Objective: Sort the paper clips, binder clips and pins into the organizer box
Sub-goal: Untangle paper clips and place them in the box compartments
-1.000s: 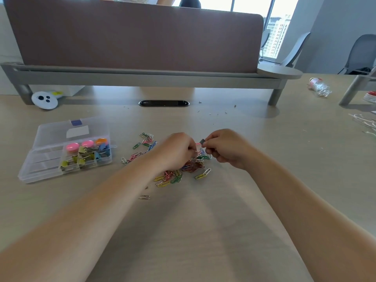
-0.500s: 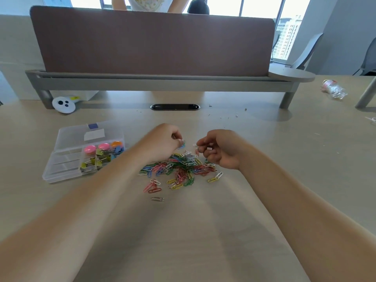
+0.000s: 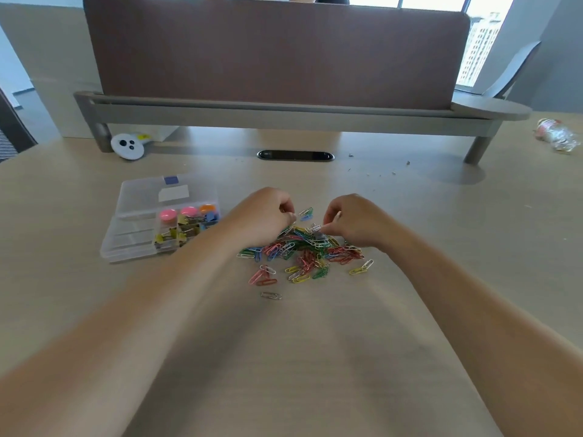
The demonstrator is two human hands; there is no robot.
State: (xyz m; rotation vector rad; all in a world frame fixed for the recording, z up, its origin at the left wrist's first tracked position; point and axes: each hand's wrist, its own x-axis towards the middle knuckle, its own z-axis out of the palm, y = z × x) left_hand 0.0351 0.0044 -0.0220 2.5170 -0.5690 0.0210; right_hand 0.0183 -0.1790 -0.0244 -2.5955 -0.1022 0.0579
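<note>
A heap of coloured paper clips (image 3: 303, 250) lies on the desk mid-frame, with a stray silver clip (image 3: 271, 295) nearer me. A small dark binder clip (image 3: 320, 236) sits on the heap's top. My left hand (image 3: 263, 216) hovers at the heap's left edge with its fingers curled; what they hold is hidden. My right hand (image 3: 353, 220) is at the heap's right side, fingertips pinching a pale paper clip (image 3: 316, 228). The clear organizer box (image 3: 132, 244) stands open to the left, holding yellow and blue binder clips (image 3: 181, 233) and round pink and orange pins (image 3: 186, 212).
A brown desk divider (image 3: 277, 55) on a grey rail closes off the back. A cable slot (image 3: 295, 155), a white round device (image 3: 127, 146) and a crumpled plastic bottle (image 3: 555, 138) lie beyond the heap. Bare desk (image 3: 299, 357) lies between my forearms.
My hands, joined on a small dark clip a second ago, have parted. The right hand has dropped onto the heap; the view has shifted, so the box now appears closer to centre.
</note>
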